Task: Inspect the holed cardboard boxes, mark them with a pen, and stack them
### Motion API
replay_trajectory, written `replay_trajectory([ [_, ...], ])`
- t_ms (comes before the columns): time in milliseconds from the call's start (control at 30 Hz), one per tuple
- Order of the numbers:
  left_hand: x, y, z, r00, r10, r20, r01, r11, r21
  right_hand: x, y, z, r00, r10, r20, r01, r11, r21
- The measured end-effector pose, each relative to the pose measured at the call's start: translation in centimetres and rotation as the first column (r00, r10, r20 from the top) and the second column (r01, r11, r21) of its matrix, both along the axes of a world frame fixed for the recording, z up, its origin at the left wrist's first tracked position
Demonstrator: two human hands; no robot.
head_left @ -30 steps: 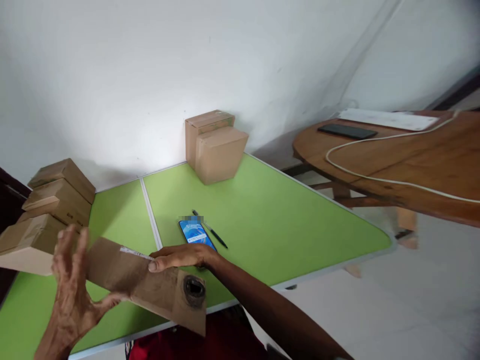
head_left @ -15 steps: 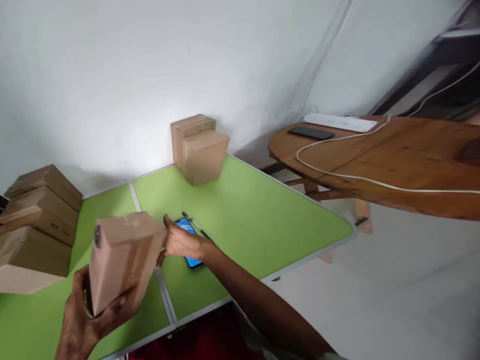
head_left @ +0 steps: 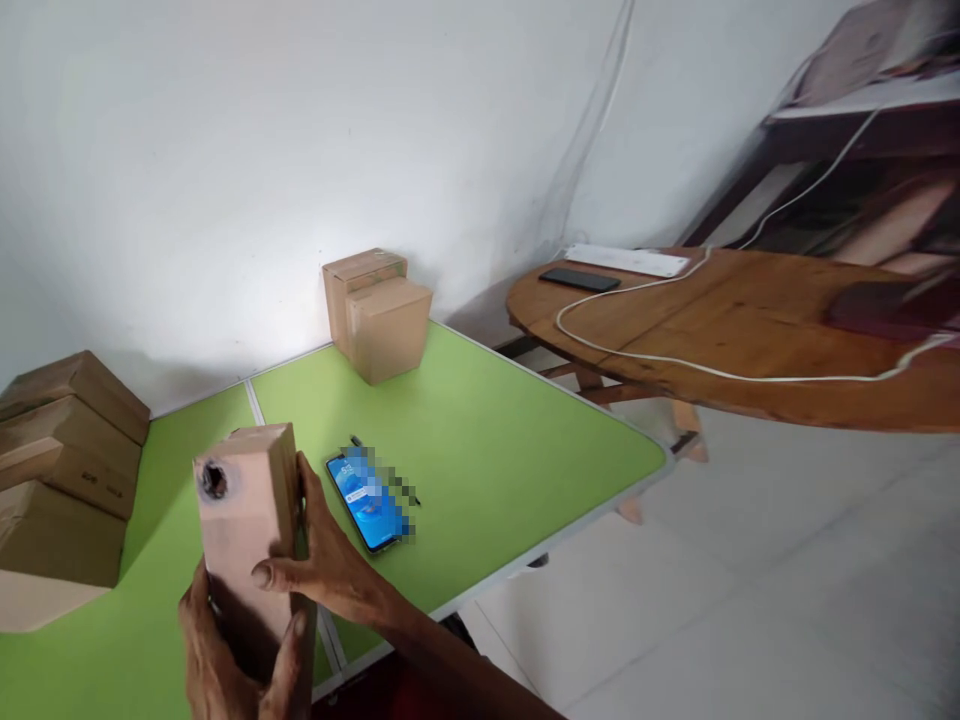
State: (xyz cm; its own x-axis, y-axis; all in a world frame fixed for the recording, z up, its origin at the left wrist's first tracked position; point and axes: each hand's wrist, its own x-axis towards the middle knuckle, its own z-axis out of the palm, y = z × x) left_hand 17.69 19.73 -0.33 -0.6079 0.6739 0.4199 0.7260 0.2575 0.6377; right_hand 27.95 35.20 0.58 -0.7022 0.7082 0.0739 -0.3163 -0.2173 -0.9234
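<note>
A brown cardboard box with a dark, ragged hole near its top corner is held up over the green table. My left hand wraps round its lower end, thumb on one side and fingers on the other. Along the box's right side, my right hand grips it, with the thumb across the face turned to me. Right of the box lies a phone with a lit blue screen. A thin dark pen-like item lies beside the phone, partly blurred out.
Several cardboard boxes stand at the table's left. Two more boxes sit by the wall. On the right, a wooden table holds a black phone-like slab, a white power strip and a white cable.
The box has turned so its holed face points towards me. My right hand has closed on its right side. The view has shifted a little to the right.
</note>
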Motion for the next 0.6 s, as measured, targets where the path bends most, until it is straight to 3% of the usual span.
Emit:
replay_trajectory([
  [167,-1.3,0.0,1.3,0.988,-0.143,0.056,0.142,0.99,0.007,0.9,0.8,-1.3,0.974,0.114,-0.194,-0.124,0.991,-0.042],
  [367,-2.3,3.2,5.0,0.893,-0.27,0.359,0.276,0.96,0.035,2.2,0.7,-0.8,0.963,0.214,-0.163,-0.22,0.975,-0.02],
  [467,-2.0,4.8,5.5,0.835,-0.309,0.456,0.317,0.947,0.061,2.7,0.6,0.7,0.977,0.152,-0.151,-0.16,0.987,-0.036],
  [600,-1.4,5.7,5.1,0.867,-0.315,0.385,0.309,0.948,0.08,2.9,0.6,2.9,0.984,0.023,-0.179,-0.039,0.996,-0.086],
])
